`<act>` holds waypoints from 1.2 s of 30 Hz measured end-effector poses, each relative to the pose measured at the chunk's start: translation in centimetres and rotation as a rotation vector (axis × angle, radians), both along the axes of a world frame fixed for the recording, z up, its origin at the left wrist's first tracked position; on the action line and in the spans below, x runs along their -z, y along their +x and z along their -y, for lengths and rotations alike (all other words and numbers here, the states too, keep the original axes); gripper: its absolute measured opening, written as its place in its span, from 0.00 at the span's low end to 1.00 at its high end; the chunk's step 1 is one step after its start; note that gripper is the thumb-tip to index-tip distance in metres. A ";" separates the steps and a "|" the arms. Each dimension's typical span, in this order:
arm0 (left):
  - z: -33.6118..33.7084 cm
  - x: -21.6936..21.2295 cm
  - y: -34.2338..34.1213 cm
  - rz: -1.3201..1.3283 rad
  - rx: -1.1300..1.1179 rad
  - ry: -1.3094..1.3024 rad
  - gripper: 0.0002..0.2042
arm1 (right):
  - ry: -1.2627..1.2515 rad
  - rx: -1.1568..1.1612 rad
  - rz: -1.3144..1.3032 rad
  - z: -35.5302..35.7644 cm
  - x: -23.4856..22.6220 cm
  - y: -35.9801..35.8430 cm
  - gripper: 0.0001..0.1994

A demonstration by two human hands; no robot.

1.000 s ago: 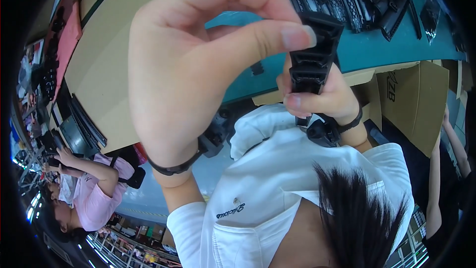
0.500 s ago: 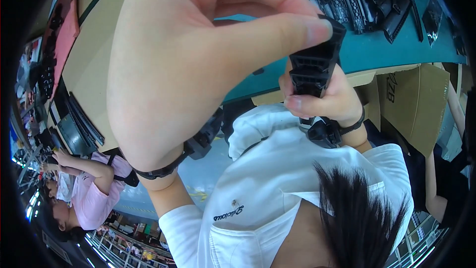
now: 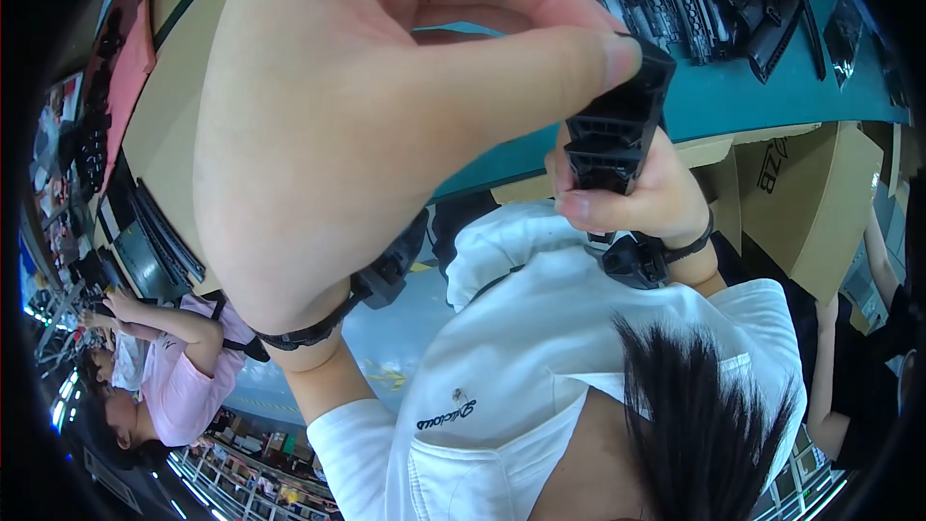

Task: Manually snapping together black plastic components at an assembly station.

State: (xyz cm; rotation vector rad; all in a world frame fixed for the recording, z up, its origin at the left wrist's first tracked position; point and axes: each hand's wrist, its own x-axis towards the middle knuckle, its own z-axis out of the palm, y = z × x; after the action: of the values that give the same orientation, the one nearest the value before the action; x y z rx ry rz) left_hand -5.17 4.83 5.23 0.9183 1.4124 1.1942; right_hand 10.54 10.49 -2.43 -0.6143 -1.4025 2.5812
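A long black moulded plastic part (image 3: 614, 138) runs between my two hands, its ribbed, hollow side showing. My left hand (image 3: 386, 87) looms large at upper left and pinches the part's far end between thumb and fingers. Lower and to the right, my right hand (image 3: 666, 195) wraps round its nearer end, with the thumb lying across it. My left hand and the part hide some of the right hand's fingers. Each wrist bears a black strap with a small black device.
Many black plastic strips (image 3: 666, 0) lie heaped on the teal table (image 3: 762, 101). An open cardboard box (image 3: 805, 203) stands at right beside a person in black. At left are brown board (image 3: 178, 125), dark strips (image 3: 159, 241) and a person in pink (image 3: 188, 367).
My hands and the black part have hardly moved; my left hand has shifted slightly left. At right, the person in black and the cardboard box have moved a little.
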 end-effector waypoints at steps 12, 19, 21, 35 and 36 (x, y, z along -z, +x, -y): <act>0.0 -0.8 0.6 -0.229 -0.020 -0.054 0.04 | 0.082 0.052 0.059 0.3 -1.1 -0.4 0.12; 0.6 0.5 0.8 0.069 -0.051 -0.016 0.08 | 0.039 0.066 0.057 0.4 -1.5 -0.1 0.11; 0.9 0.9 0.9 0.149 -0.060 -0.002 0.10 | -0.112 0.001 0.041 0.3 -1.4 0.1 0.10; 1.3 4.9 1.8 0.146 -0.220 0.112 0.15 | -0.152 -0.031 0.059 0.7 0.0 0.2 0.10; 1.7 5.7 1.8 0.147 -0.225 0.102 0.15 | -0.146 -0.016 0.024 0.4 0.4 0.6 0.08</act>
State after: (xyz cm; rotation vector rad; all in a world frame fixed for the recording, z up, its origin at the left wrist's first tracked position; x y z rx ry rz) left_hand -3.35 3.13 -0.50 0.7375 1.3724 1.4827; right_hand 11.16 10.13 -2.85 -0.6580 -1.2379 2.7160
